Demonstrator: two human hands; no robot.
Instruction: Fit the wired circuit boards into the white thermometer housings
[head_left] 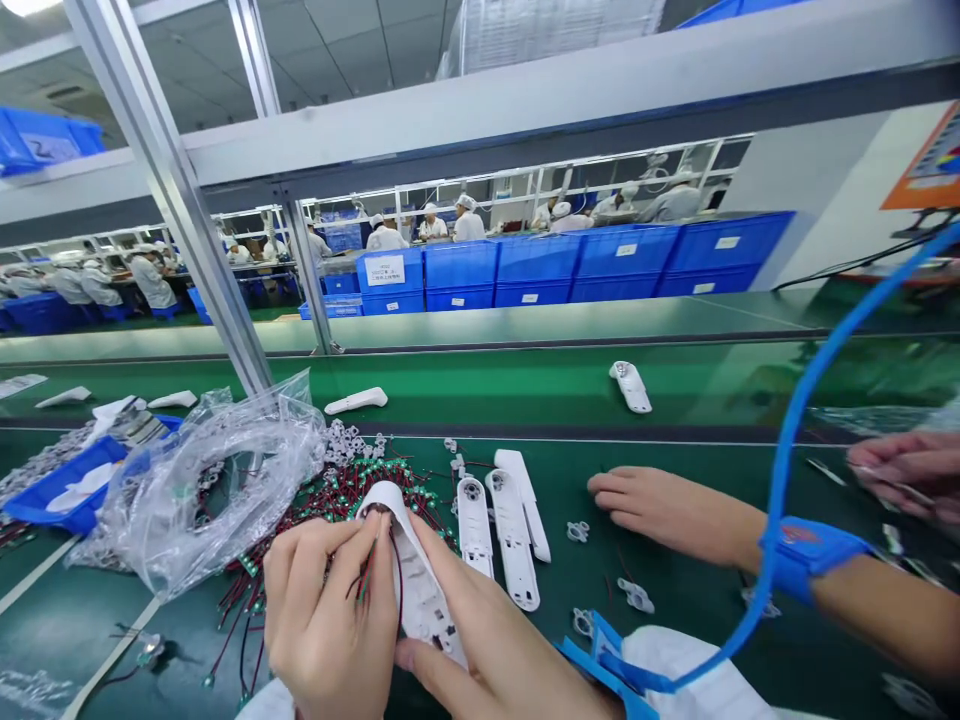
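Your right grip (480, 640) is closed along the side of a white shell (420, 585), which stands tilted before you, its hollow face showing. Your left grip (330, 620) has its fingertips at the shell's curved upper end, beside thin wires (400, 575); whether they pinch these cannot be told. Just right, two open white shells (474, 520) (514, 540) lie side by side on the green surface (559, 590), a closed-looking white piece (529, 500) beside them. Beyond your left grip: a heap of red-and-black leads (345, 495), then a clear plastic bag (217, 510) and a blue tray (45, 505). Farther right rests another person's hand (637, 500), wearing a blue wristband (821, 555).
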